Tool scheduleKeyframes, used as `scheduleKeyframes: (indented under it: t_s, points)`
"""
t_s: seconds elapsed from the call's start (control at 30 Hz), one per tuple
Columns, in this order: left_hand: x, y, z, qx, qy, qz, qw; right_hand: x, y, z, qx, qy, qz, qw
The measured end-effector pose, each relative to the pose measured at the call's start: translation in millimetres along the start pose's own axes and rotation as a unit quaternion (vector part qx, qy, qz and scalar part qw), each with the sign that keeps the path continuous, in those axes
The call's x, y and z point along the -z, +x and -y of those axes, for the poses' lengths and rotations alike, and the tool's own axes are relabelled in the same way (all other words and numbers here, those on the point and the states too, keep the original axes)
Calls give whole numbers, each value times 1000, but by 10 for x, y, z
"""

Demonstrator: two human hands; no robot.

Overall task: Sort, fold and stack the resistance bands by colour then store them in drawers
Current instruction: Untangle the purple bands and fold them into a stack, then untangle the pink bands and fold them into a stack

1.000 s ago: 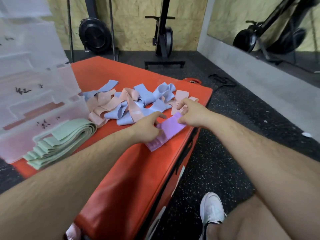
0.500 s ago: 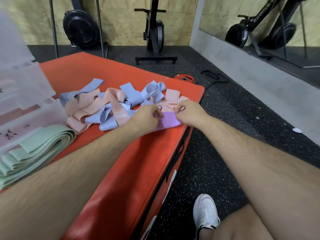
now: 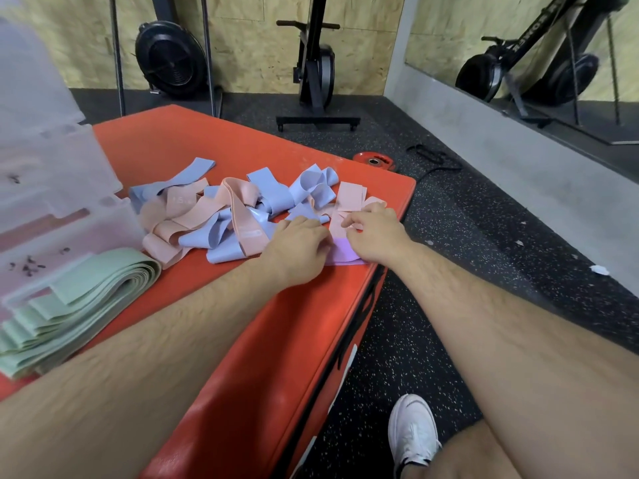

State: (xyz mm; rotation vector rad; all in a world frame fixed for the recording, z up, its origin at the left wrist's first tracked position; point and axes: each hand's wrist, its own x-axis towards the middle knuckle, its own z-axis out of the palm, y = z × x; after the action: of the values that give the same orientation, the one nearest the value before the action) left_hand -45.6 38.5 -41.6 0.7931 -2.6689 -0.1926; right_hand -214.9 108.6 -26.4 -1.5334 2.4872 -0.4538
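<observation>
A folded purple band lies flat on the orange padded box near its right edge. My left hand covers the band's left end with curled fingers. My right hand holds its right end, fingertips pinched by a pink band. Behind my hands lies a tangle of blue bands and pink bands. A stack of folded green bands sits at the left, in front of the translucent drawer unit.
The box's right edge drops to black speckled rubber floor. A red weight plate and a black cord lie beyond the far corner. Exercise machines stand along the plywood wall; a mirror is at right. My white shoe is below.
Both hands have carried the purple band forward from the box's edge to the loose pile and laid it flat. The view has shifted slightly.
</observation>
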Motion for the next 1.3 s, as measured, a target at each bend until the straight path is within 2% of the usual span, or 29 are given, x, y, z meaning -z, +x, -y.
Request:
scheduleKeyframes:
  t_s: [0.17, 0.3, 0.4, 0.5, 0.6, 0.73, 0.8, 0.83, 0.9, 0.93, 1.07, 1.17, 1.3]
  points:
    - [9, -10, -4, 7, -13, 29, 999, -34, 99, 89, -41, -76, 49, 995]
    - [62, 42, -18, 23, -39, 34, 998, 111, 110, 52, -26, -20, -21, 999]
    - [166, 103, -36, 57, -101, 16, 993, 362, 89, 19, 47, 51, -91, 993]
    - [388, 139, -96, 92, -234, -30, 967, 626, -43, 109, 101, 156, -127, 974]
    - [631, 160, -134, 135, -370, -89, 915, 766, -147, 288, 145, 218, -133, 956]
    - [850, 104, -44, 147, -440, -133, 876, 747, -299, 623, 181, 251, -94, 946]
    - [950, 18, 30, 142, -439, -134, 877, 706, -364, 766, 200, 268, -81, 939]
    - [997, -30, 67, 143, -416, -134, 888, 688, -389, 824, 205, 278, -73, 936]
    - [1072, -121, 139, 161, -367, -134, 906, 649, -389, 897, 199, 290, -63, 934]
    - [1099, -161, 182, 174, -365, -137, 905, 620, -376, 921, 190, 298, -62, 933]
    - [1226, -275, 332, 216, -421, -152, 868, 484, -321, 1023, 131, 324, -27, 937]
    - [1327, -353, 368, 231, -460, -167, 841, 329, -254, 1078, 101, 271, -2, 957]
    - [1417, -449, 422, 226, -453, -172, 845, 201, -116, 1161, 78, 290, -19, 954]
